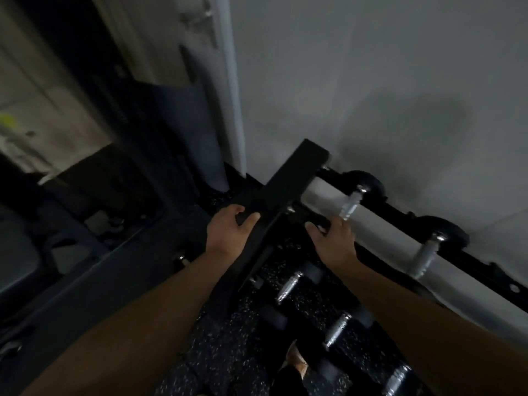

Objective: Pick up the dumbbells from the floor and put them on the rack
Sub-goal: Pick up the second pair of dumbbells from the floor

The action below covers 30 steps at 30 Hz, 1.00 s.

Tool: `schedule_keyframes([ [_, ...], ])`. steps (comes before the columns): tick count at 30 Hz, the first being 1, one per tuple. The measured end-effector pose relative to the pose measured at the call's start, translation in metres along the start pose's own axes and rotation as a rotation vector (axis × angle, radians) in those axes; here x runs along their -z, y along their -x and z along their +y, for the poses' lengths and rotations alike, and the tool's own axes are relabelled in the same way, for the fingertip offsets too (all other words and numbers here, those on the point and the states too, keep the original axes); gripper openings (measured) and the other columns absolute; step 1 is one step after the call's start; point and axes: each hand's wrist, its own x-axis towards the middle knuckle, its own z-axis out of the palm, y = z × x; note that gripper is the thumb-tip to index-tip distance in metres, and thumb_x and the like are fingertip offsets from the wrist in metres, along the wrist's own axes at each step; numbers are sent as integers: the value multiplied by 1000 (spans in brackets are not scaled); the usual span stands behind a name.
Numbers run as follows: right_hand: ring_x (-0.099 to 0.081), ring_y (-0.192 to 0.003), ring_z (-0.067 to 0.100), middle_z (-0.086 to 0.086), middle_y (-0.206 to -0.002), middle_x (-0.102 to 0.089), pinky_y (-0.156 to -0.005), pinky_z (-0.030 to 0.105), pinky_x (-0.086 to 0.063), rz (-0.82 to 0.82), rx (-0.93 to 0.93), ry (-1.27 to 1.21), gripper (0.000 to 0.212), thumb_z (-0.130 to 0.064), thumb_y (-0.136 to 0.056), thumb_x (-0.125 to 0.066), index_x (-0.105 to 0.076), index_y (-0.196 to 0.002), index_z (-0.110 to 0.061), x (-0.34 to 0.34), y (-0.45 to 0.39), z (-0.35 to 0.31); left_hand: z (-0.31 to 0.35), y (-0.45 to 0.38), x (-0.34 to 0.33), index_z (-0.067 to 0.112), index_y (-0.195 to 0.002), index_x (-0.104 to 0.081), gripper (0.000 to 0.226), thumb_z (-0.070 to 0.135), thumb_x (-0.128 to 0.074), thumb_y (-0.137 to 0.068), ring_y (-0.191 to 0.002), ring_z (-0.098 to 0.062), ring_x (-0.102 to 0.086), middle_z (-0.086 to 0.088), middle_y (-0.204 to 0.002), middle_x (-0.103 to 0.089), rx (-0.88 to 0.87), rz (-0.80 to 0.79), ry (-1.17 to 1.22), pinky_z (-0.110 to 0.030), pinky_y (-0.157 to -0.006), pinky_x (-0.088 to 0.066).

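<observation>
A black dumbbell rack (pixel 297 172) stands against the white wall, its slanted end beam running toward me. My left hand (pixel 228 232) is wrapped around the edge of that end beam. My right hand (pixel 334 241) cups the near black head of a dumbbell (pixel 353 205) lying on the top tier; its chrome handle and far head show past my fingers. A second dumbbell (pixel 425 258) lies to its right on the same tier. Lower down, three more dumbbells (pixel 291 284) (pixel 338 330) (pixel 400 375) sit in a row. The picture is dim and blurred.
Speckled black rubber flooring (pixel 228 347) runs below the rack. A white door frame (pixel 228 81) and a dark rolled mat (pixel 200 132) stand behind the rack's left end. Dark gym equipment with a grey pad (pixel 17 252) fills the left side. A shoe (pixel 297 364) shows at the bottom.
</observation>
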Motion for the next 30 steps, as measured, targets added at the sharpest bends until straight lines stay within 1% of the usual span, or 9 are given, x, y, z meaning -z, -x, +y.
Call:
schedule_keyframes([
  [4,-36,-136,38,20,-145,-46,-113,46,-27,-97,106,85,74,-58,-87,-60,-46,-141,-10,-61,40,-33,-79,33,65,13,-118,-68,49,52,-61,-90,-109,-28,-62,-9,-112,-71,38,89,-118,-42,-97,-47],
  [7,-36,-136,38,19,-145,-46,-110,47,-32,-193,196,135,72,-55,-88,-62,-47,-141,-10,-116,80,-60,-149,63,109,14,-121,-66,47,50,-57,-93,-115,-29,-58,-9,-118,-69,135,73,-154,-46,-100,-44],
  [9,-35,-136,38,18,-146,-45,-109,47,-33,-252,247,165,69,-53,-89,-62,-47,-141,-10,-149,105,-77,-188,81,130,14,-122,-65,43,46,-57,-94,-120,-30,-53,-10,-124,-65,158,73,-175,-46,-102,-41],
  [14,-33,-135,36,16,-143,-45,-111,46,-32,-372,342,244,64,-50,-92,-61,-47,-141,-11,-234,138,-106,-270,103,159,12,-112,-68,33,37,-64,-92,-115,-33,-55,-13,-118,-66,204,70,-197,-41,-98,-42],
  [19,-26,-141,31,11,-151,-37,-112,44,-29,-508,354,315,65,-51,-94,-57,-41,-146,-15,-317,122,-116,-342,90,155,14,-123,-64,41,42,-59,-93,-127,-31,-48,-13,-134,-59,322,-12,-240,-42,-106,-37],
  [22,-27,-140,30,13,-151,-36,-112,41,-30,-576,344,337,66,-48,-94,-58,-40,-147,-13,-362,100,-116,-377,75,146,18,-123,-63,39,44,-54,-95,-122,-30,-50,-8,-130,-58,410,-81,-241,-43,-101,-41],
  [25,-30,-139,30,15,-150,-38,-112,40,-31,-630,298,350,65,-47,-94,-58,-41,-146,-12,-420,66,-105,-425,48,123,16,-119,-61,35,39,-54,-95,-113,-34,-55,-12,-122,-60,496,-99,-230,-43,-93,-46],
  [28,-33,-137,32,15,-148,-41,-109,42,-36,-679,290,408,64,-47,-95,-57,-41,-146,-12,-482,29,-85,-480,15,89,18,-125,-59,38,40,-47,-98,-117,-30,-51,-9,-128,-59,523,-200,-280,-42,-96,-44],
  [30,-34,-136,32,14,-148,-42,-108,41,-36,-697,296,452,64,-48,-96,-55,-40,-146,-12,-523,6,-69,-517,-8,65,19,-123,-62,37,41,-46,-97,-116,-29,-52,-9,-126,-60,527,-199,-244,-42,-95,-44],
])
